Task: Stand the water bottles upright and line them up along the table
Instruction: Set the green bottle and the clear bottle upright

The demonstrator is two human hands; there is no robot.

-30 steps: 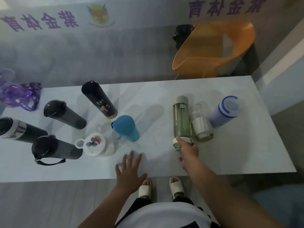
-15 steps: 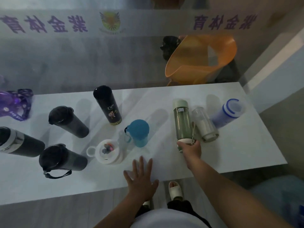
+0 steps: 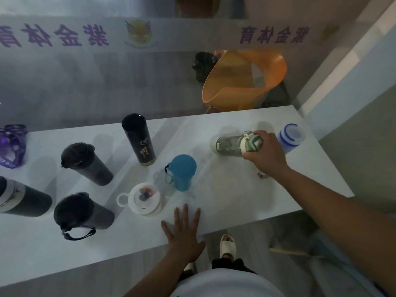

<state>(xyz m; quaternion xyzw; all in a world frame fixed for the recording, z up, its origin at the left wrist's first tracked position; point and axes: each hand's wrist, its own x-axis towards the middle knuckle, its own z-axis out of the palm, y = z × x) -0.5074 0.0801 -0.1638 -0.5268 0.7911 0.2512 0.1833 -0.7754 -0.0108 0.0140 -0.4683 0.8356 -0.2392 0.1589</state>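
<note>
My right hand [image 3: 266,155] is shut on the strap end of the green see-through bottle [image 3: 228,145], which is held sideways just above the white table [image 3: 235,200], its cream end pointing left. My left hand [image 3: 184,236] lies flat and open on the table's near edge. A blue-and-white bottle [image 3: 291,136] stands right of my right hand. Upright further left are a blue cup-bottle [image 3: 183,171], a white-lidded bottle [image 3: 143,198], a tall black flask [image 3: 139,139] and two dark tumblers [image 3: 85,162] [image 3: 81,213]. The clear bottle seen earlier is hidden under my right hand.
A black-and-silver bottle [image 3: 19,200] and a purple bottle with a strap [image 3: 10,146] sit at the left edge. An orange chair [image 3: 244,80] stands behind the table. My sandalled feet [image 3: 227,245] are below the near edge. A wall corner is at the right.
My right hand has lifted the green bottle off the table and swung it back and sideways, so it now points left. The left hand stays flat. The view has shifted.
</note>
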